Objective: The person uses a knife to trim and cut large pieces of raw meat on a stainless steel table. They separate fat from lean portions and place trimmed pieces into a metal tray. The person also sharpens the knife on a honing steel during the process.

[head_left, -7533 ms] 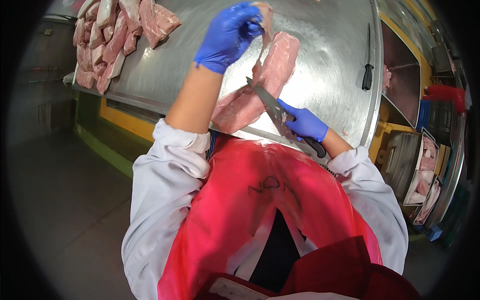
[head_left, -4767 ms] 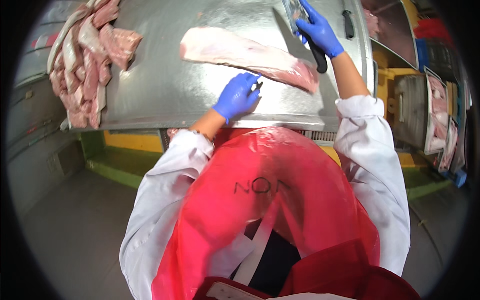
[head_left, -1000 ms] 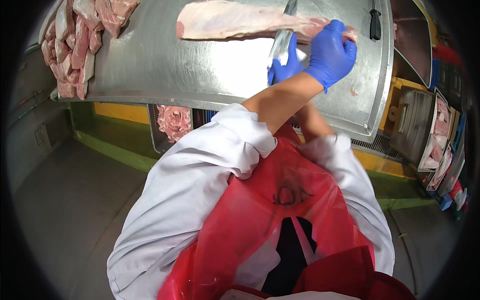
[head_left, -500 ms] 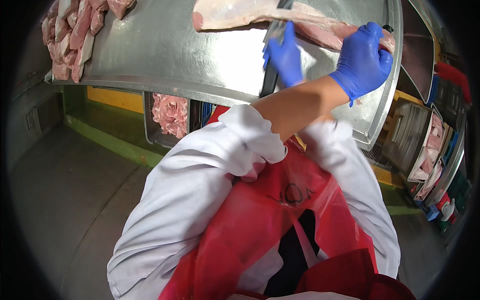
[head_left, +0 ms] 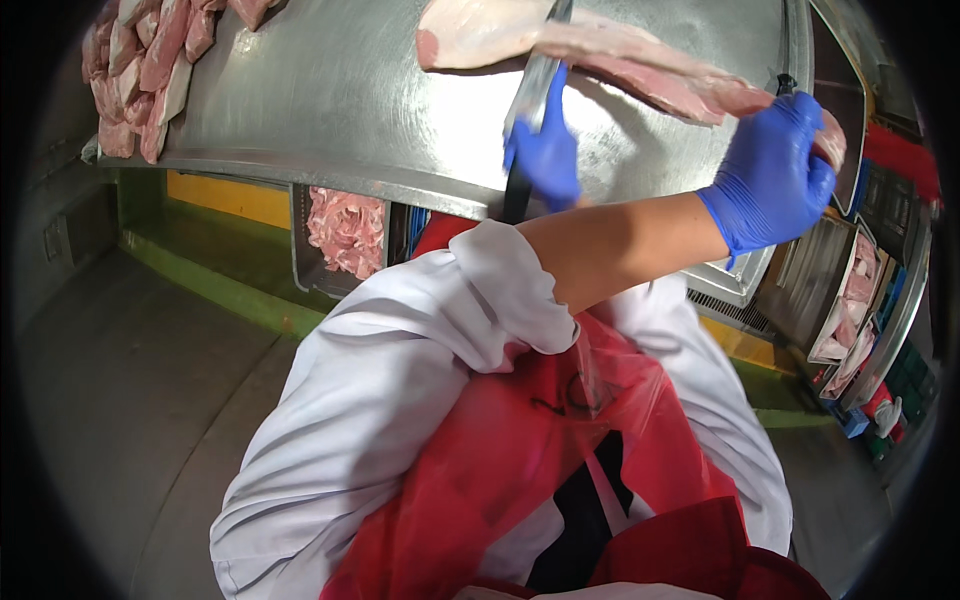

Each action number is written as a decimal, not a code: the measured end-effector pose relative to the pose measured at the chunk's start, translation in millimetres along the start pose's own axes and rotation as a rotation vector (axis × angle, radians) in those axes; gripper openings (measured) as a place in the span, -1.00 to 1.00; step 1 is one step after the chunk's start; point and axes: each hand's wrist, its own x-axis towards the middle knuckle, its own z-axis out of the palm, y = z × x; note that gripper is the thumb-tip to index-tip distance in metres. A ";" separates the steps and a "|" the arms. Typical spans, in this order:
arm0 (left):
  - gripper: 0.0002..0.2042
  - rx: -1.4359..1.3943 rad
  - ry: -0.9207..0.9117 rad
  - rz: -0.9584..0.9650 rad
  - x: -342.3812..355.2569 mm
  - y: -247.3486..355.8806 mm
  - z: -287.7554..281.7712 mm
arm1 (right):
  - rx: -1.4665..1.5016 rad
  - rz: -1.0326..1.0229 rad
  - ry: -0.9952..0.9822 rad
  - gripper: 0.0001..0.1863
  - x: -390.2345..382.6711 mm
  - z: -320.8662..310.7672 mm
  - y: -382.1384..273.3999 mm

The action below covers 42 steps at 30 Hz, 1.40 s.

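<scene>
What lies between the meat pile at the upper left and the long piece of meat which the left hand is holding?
In the head view, only bare metal table separates the pile from the long piece of meat.

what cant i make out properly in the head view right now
In the head view:
Meat pile: cut off by the top edge.
Long meat piece: its gripped part is hidden by the left hand.
Right hand: blurred, so its exact grip on the knife is unclear.
Right wrist: hidden behind the left forearm.
</scene>
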 end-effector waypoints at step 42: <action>-0.89 -0.303 -0.079 0.284 83.9 158.2 13.5 | 0.416 0.061 -0.117 -0.12 73.0 133.9 -74.0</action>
